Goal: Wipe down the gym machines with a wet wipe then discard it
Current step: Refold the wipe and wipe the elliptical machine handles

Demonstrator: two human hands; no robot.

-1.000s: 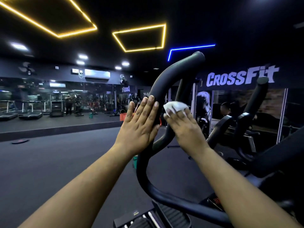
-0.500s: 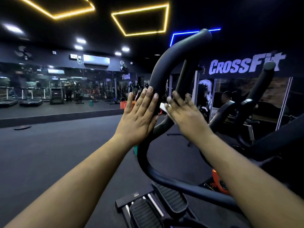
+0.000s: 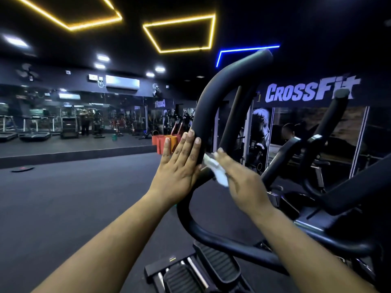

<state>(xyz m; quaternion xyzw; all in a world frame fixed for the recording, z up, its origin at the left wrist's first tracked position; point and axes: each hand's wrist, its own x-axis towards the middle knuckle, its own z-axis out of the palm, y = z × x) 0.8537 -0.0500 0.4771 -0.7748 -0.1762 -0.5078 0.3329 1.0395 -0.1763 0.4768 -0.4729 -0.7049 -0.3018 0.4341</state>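
Right now my left hand (image 3: 179,163) lies flat, fingers straight, steadying the handlebar (image 3: 213,106); my right hand (image 3: 241,178) presses the wet wipe (image 3: 215,169) against its right side, so the stroke should follow the bar's upward-running length

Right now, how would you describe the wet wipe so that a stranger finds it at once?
Find the tall black curved handle of the exercise machine in the middle of the view. The left hand lies flat against its left side; the right hand presses from the right. The wet wipe is the small crumpled white piece under the right hand's fingers, the only white thing against that black bar.
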